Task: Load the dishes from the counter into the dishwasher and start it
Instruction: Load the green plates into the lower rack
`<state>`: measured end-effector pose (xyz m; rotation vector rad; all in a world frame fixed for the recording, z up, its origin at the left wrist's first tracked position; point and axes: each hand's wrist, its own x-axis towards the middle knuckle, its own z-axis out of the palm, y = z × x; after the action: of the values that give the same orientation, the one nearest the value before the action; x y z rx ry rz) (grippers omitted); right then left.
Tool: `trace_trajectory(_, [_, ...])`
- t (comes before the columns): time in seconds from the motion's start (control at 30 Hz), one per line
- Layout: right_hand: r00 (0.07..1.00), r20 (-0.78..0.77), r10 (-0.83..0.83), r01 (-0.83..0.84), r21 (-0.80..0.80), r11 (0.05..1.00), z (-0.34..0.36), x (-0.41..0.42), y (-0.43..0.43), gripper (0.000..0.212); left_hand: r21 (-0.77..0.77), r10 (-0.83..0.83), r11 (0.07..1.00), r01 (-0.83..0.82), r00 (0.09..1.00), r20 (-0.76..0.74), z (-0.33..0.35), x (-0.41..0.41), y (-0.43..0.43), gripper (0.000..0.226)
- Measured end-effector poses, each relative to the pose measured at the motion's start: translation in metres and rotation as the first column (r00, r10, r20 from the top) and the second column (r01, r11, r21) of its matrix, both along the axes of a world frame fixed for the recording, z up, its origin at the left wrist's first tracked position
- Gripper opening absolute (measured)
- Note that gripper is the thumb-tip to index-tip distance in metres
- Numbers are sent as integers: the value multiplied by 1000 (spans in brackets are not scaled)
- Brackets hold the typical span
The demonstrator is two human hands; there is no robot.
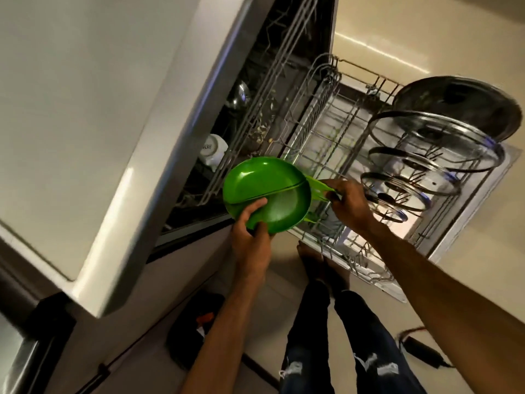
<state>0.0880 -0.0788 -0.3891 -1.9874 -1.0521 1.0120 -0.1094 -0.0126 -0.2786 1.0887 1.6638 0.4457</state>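
Note:
My left hand [251, 237] grips the near rim of two stacked green plates [264, 191], thumb on top. They hang over the front left corner of the pulled-out lower rack [318, 155]. My right hand [348, 204] pinches thin green utensils [319, 184] beside the plates, above the rack. The dishwasher [255, 89] stands open, its upper rack [250, 115] still inside. Several glass and steel lids [420, 163] stand upright in the lower rack's right side.
A white cup [213, 149] and a steel item [241, 95] sit deep inside the machine. The white countertop [85, 109] overhangs on the left. My legs and bare feet [321, 265] stand by the rack. A dark object [196, 325] and a cable [420, 345] lie on the floor.

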Motion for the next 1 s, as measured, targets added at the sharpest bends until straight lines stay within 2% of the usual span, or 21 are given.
trace_trajectory(0.1, [1000,-14,10,-10,-62,998,-20,-6,10,45,25,-71,997,72,996,-47,0,-10,-7,47])
trace_trajectory(0.3, [996,-3,-94,93,-108,990,-52,-4,11,47,-12,-177,984,177,980,-95,-10,-25,-21,44])
trace_trajectory(0.53, [993,13,-120,121,-84,989,-62,-2,13,36,-118,-146,983,139,988,-51,-21,-16,-23,42])
trace_trajectory(0.6, [994,4,-108,108,-123,986,-65,1,16,35,-130,-152,981,145,987,-53,-23,-12,-22,44])
trace_trajectory(0.67, [997,-4,-75,74,-148,986,-64,0,18,37,-138,-154,980,146,987,-53,-25,-10,-22,48])
trace_trajectory(0.8, [999,24,-32,34,-93,995,-62,-3,21,42,-145,-144,980,139,989,-20,-27,-5,-19,49])
trace_trajectory(1.0, [991,39,-126,131,-144,981,-67,1,22,48,-148,-135,980,135,991,7,-31,-5,-16,50])
